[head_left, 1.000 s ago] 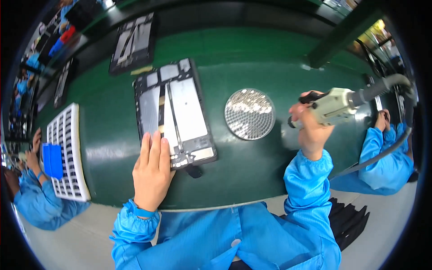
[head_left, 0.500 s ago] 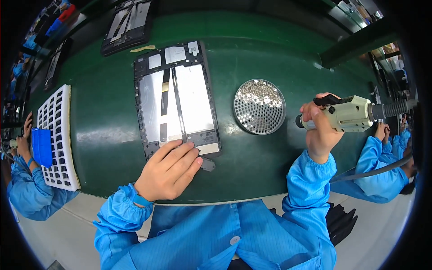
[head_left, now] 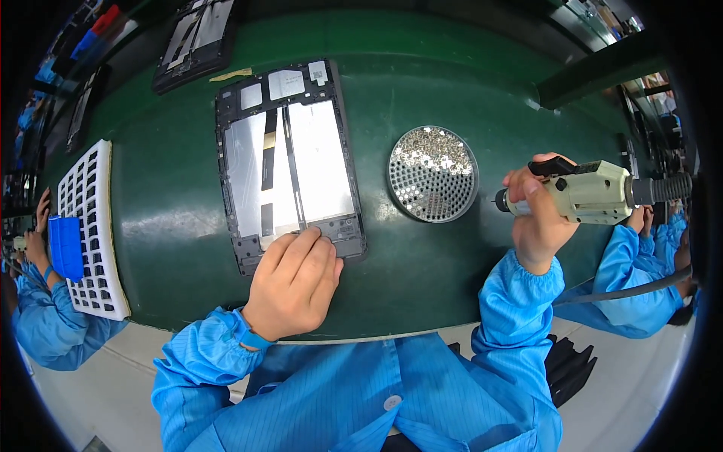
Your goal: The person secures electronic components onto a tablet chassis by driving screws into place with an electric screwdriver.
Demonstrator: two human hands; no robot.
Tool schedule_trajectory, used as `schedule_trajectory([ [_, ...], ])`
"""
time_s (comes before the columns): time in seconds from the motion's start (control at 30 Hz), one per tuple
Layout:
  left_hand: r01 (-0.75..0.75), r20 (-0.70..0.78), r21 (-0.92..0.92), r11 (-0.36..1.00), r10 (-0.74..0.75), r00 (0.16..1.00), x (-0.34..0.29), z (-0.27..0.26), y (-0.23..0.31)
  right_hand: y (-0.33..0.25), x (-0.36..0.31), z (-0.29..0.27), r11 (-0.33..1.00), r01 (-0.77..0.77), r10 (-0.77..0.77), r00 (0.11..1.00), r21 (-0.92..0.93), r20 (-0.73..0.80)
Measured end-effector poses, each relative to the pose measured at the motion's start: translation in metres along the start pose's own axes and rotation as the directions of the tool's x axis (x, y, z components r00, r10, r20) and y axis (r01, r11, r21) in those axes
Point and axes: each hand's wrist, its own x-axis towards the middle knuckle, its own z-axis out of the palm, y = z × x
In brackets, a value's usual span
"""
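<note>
An opened tablet [head_left: 320, 166], with its silver inner plates and black flat cables showing, lies on the green table. My left hand [head_left: 296, 282] is at its near edge. The fingers are bent and close together, fingertips down on the black lower border; whatever is under them is hidden. My right hand [head_left: 542, 226] grips a pale green electric screwdriver [head_left: 599, 192], held sideways above the table with its tip pointing left. Between the hands stands a round metal screw tray [head_left: 433, 200], its perforated plate covered with small silver screws at the far side.
A white grid tray [head_left: 102, 248] with dark parts and a blue box [head_left: 66, 248] stand at the left edge. Another opened tablet [head_left: 194, 41] lies at the far left, near a yellowish strip [head_left: 231, 74]. A cable [head_left: 633, 286] hangs at right. People in blue sleeves work on both sides.
My left hand has shifted, its fingers now more bent. The small dark grey piece by the tablet's near edge no longer shows. A pale strip at the tablet's lower right is gone from there.
</note>
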Motion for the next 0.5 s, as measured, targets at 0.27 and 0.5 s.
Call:
schedule_trajectory([
  [0.27,-0.053,0.248,-0.266,0.962,0.121,0.961,0.019,-0.027,-0.038,-0.001,0.008,-0.014,0.997,-0.009,-0.001,0.992,0.075,0.129],
  [0.5,0.017,0.207,-0.411,0.912,0.076,0.975,0.005,-0.008,-0.044,-0.015,0.034,-0.015,0.995,-0.096,0.097,0.994,-0.023,0.052],
])
